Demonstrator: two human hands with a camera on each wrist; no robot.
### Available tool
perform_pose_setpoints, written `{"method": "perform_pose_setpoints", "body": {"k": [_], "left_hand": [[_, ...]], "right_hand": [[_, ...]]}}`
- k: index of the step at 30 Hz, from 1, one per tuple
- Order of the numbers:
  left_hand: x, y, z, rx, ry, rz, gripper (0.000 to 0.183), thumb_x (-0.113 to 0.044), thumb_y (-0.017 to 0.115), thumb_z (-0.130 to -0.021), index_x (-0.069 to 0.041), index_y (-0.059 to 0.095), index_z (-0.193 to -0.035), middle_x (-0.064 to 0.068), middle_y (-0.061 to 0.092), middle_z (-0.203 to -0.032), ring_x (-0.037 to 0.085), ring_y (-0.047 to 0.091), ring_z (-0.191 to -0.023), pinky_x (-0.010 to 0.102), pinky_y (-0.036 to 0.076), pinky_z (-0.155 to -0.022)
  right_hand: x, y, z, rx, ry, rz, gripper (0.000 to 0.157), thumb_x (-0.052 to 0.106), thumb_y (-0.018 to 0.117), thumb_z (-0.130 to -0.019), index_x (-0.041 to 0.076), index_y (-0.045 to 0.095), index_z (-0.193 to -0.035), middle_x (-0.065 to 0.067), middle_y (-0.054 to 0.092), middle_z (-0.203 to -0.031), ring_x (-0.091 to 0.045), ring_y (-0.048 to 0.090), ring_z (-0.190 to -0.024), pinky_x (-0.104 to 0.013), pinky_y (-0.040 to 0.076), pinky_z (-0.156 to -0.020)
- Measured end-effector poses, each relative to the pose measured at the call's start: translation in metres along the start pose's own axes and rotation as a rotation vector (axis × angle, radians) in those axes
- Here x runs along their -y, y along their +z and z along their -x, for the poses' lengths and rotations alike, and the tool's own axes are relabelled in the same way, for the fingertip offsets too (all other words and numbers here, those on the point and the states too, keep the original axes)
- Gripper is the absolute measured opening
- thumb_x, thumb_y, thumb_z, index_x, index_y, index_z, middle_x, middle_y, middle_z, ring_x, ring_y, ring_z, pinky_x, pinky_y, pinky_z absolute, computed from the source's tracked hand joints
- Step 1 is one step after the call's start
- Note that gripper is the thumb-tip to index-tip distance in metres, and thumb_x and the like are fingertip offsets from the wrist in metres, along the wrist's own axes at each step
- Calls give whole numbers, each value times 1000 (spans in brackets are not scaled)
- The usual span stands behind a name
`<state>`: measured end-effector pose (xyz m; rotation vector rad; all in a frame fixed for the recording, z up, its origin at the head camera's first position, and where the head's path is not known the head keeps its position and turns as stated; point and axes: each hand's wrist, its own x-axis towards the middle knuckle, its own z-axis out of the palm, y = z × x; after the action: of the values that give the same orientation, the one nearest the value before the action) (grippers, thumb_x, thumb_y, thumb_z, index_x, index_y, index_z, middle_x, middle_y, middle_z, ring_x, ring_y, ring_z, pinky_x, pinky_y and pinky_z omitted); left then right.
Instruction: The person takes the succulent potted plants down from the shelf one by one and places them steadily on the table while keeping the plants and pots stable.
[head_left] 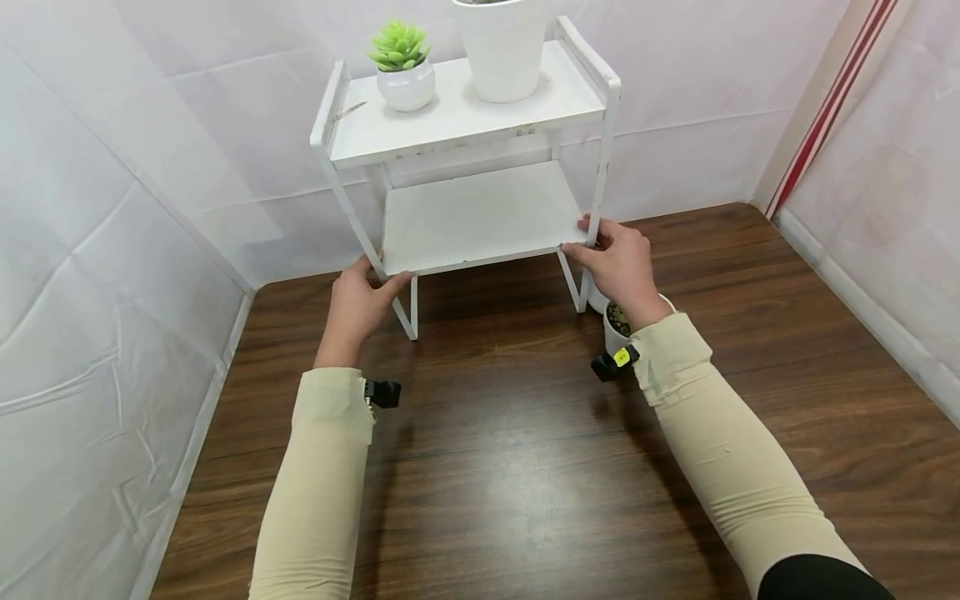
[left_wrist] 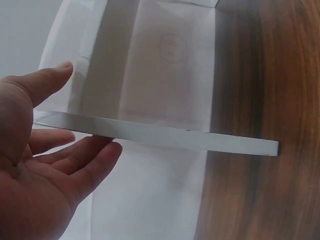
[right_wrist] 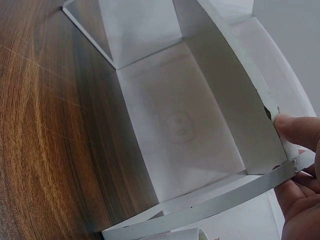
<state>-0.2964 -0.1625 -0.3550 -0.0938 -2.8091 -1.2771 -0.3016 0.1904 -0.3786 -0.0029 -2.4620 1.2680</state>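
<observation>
A white two-tier shelf rack [head_left: 480, 212] stands on the wooden table toward the back. My left hand [head_left: 358, 302] holds its left front leg at the lower tier, thumb at the tier's front edge and fingers around the outer side. At the opposite end my right hand [head_left: 622, 260] grips the right front corner of the lower tier, with the thumb [right_wrist: 295, 129] on the board's edge and fingers beyond the leg. A small white pot with a green succulent [head_left: 399, 46] and a larger white pot [head_left: 501, 54] stand on the top tier.
A small white pot [head_left: 615, 340] sits on the table [head_left: 495, 467] under my right wrist, and another white thing beside it is partly hidden. White sheeting [head_left: 112, 250] hangs behind and at both sides. A red-striped strip [head_left: 828, 112] runs up the right back corner.
</observation>
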Motion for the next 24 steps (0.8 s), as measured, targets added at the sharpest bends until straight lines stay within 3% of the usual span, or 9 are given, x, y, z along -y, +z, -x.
{"method": "perform_pose_setpoints", "body": {"k": [9,17,24], "left_hand": [[-14,-14,4,-48,67,32,64,-50,65,-89,-14,46,-140,11,54,-137,28,58,-122,45,53,-93],[-31,-30,6,-79,27,41,90,-56,64,-87,-16,20,-156,13,39,-151,30,47,-133,45,45,-104],[-46,-40,7,-112,22,63,94,-57,64,-86,-17,17,-157,11,38,-153,26,43,-136,40,40,-110]], "right_hand": [[0,0,0,10,21,6,48,39,76,-84,13,67,-123,-10,71,-117,-18,65,-96,-19,45,-66],[-1,0,1,15,40,13,50,43,74,-84,14,67,-125,-8,69,-120,-17,64,-98,-20,45,-67],[-3,1,0,4,40,14,51,45,73,-84,16,66,-125,-8,69,-120,-18,65,-99,-20,45,-67]]}}
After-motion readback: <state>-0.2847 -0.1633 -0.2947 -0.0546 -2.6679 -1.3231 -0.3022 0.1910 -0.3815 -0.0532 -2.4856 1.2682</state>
